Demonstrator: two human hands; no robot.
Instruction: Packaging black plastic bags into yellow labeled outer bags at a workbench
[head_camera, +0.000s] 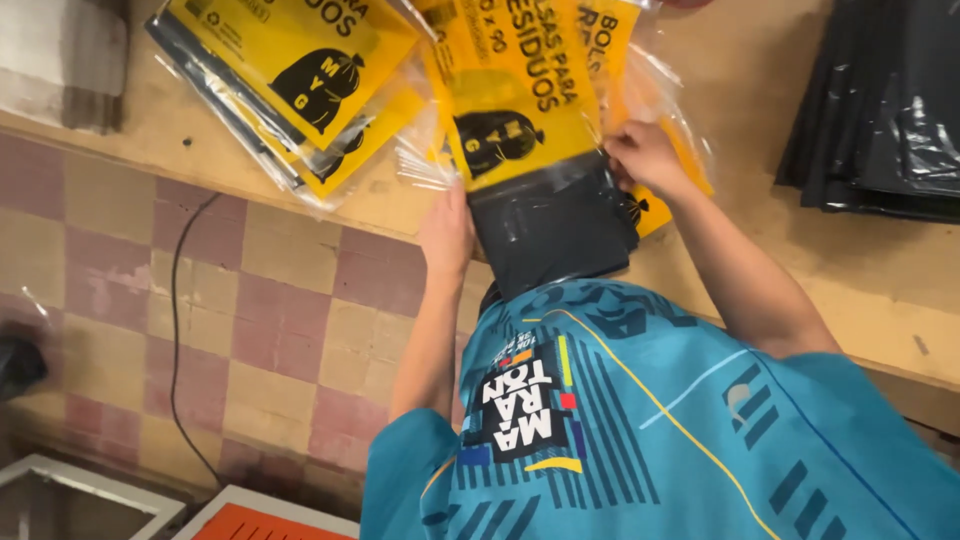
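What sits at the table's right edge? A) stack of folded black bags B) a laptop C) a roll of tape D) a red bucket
A: a stack of folded black bags lies on the wooden table at right, apart from both hands, which work on the yellow-labelled clear packet and its dark bundle.
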